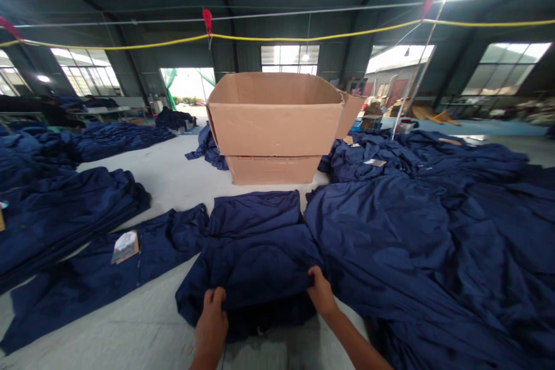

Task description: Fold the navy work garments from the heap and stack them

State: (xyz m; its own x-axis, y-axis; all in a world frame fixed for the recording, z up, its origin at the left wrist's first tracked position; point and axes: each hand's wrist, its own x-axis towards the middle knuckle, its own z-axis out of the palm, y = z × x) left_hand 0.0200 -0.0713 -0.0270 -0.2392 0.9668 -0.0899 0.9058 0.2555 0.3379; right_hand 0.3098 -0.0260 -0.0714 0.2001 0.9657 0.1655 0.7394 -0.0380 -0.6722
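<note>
A dark navy cloth garment [260, 260] lies in front of me, partly folded, its near edge lifted off the pale surface. My left hand [212, 321] pinches that edge on the left side. On the right side, my right hand [319, 289] grips the same edge between thumb and fingers. The garment's far part is a flat folded band. Its exact kind does not show. To the left, another navy garment [104, 266] is spread out with a tagged packet [125, 247] on top. A large navy pile [390, 231] adjoins it on the right.
An open cardboard box [273, 130] stands just beyond the garment, one flap hanging out on its right. Stacked navy garments [65, 202] lie at the left, with more heaps behind. A yellow cable [303, 38] with red tags runs overhead. A slanted pole [418, 69] rises at the right.
</note>
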